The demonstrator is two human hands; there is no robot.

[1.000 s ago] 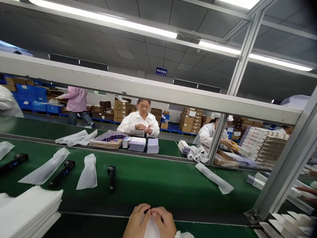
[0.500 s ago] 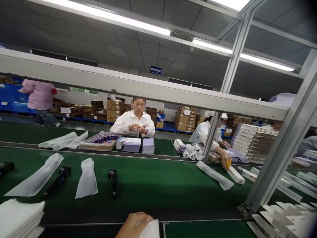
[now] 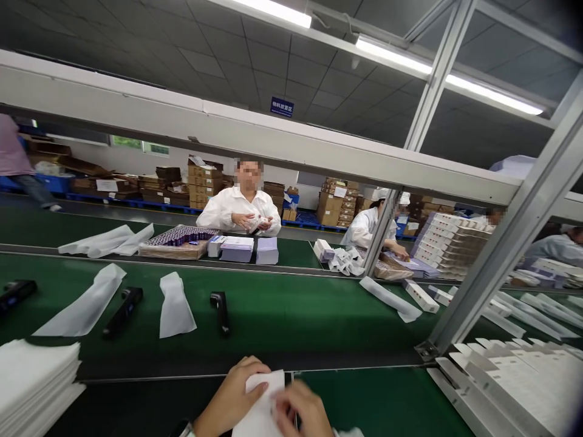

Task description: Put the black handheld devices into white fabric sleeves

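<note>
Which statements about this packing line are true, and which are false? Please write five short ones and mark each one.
1. The left hand and the right hand both hold a white pouch. True.
2. A black device lies on the conveyor belt beyond the hands. True.
3. The conveyor belt is red. False: it is green.
4. The stack of pouches lies at the lower right. False: it lies at the lower left; flat white boxes lie at the lower right.
5. The person opposite wears a white coat. True.
</note>
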